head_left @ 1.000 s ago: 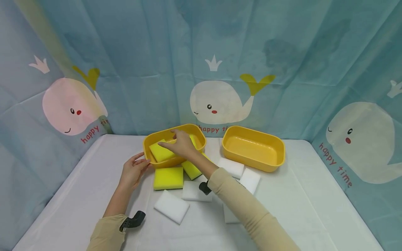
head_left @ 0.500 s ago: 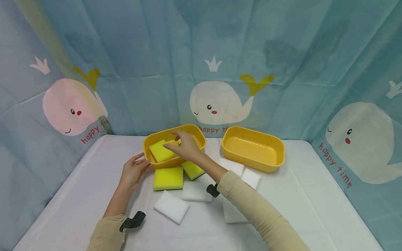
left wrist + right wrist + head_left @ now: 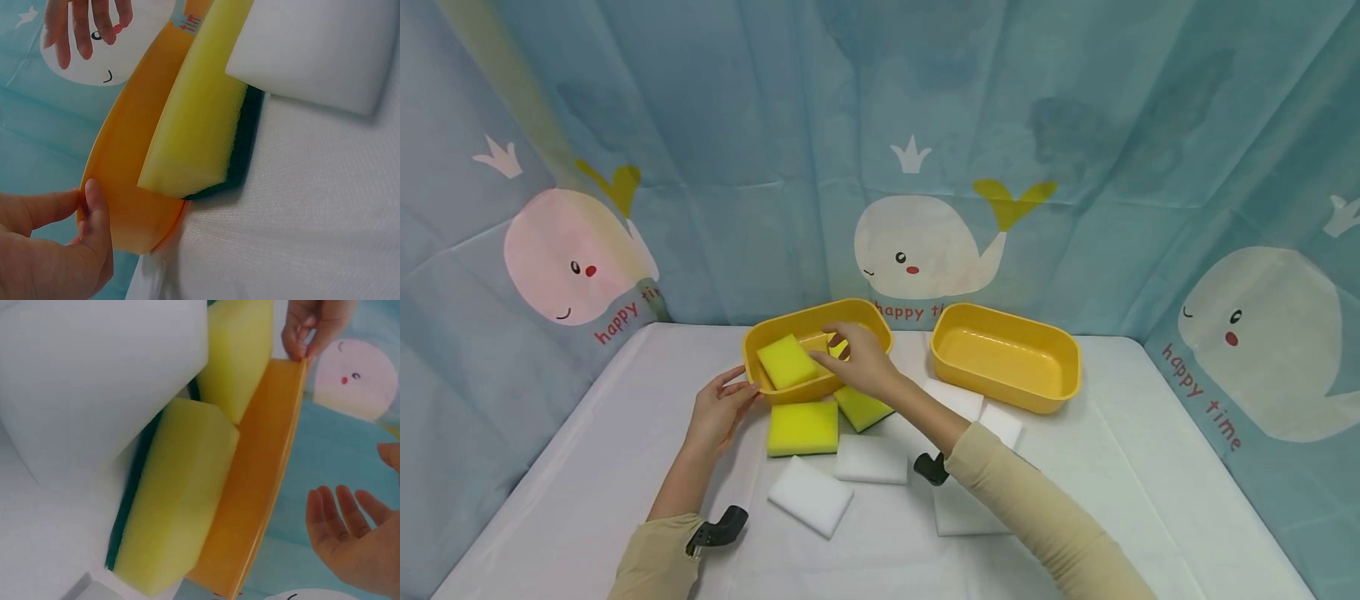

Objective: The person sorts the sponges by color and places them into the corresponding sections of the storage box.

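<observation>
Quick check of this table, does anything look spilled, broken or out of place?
I see nothing spilled or broken. Only mildly untidy: the left tray and right tray slant opposite ways, and the front-left white pad lies askew on the table, out of line with the yellow sponge behind it.

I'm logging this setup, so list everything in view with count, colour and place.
Table: one, white, beneath everything
Trays: two, yellow-orange, at table's back
Sponges: at least four, yellow, two in left tray, two before it
Pads: at least five, white, on table, some partly hidden
Backdrop: one, blue, around table
Whale prints: three, pale, on backdrop
Lettering: three, red, beneath whale prints
Crown prints: three, white, above whale prints
Wrist devices: two, black, at wrists
Sleeves: two, beige, on arms
Left grip: one hand, bare, pinching left tray
Right grip: one hand, bare, over left tray
</observation>
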`<state>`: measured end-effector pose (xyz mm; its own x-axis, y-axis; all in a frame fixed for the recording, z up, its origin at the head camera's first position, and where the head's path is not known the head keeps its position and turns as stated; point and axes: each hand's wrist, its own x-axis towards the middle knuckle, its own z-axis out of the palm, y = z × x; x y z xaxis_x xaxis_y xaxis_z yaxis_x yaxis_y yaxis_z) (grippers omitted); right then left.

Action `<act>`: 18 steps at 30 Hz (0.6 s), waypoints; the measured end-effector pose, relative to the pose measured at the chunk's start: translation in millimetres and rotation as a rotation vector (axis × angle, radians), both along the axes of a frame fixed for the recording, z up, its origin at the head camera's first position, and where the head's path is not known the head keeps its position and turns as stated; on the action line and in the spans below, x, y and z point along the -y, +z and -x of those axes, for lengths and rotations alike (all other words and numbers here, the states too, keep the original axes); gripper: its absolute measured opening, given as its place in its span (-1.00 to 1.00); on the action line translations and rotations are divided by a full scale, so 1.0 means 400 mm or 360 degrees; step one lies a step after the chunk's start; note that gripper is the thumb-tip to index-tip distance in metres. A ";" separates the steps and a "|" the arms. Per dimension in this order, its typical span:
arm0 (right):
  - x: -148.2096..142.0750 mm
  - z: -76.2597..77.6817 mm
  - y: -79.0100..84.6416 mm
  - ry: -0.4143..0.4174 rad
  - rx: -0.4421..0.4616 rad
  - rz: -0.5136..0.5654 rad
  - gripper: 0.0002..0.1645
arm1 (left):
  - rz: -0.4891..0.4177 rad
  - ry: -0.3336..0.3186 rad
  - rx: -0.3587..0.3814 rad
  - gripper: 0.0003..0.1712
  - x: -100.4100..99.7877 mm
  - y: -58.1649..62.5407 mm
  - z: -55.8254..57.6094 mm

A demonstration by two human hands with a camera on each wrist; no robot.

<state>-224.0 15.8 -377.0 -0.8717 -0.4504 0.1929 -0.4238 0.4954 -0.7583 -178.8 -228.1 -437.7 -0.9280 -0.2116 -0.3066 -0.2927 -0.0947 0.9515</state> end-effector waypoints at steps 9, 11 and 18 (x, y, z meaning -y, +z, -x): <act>-0.030 -0.020 -0.004 0.0014 -0.0083 0.0006 -0.44 | -0.0009 0.0005 -0.0009 -0.20 0.000 -0.001 -0.001; -0.037 -0.024 -0.005 0.0016 -0.0101 -0.0003 -0.45 | -0.0008 0.0006 -0.0007 -0.20 -0.001 -0.001 -0.001; -0.057 -0.036 -0.010 -0.0006 -0.0108 -0.0035 -0.48 | -0.0006 0.0008 -0.0011 -0.21 -0.001 0.000 0.000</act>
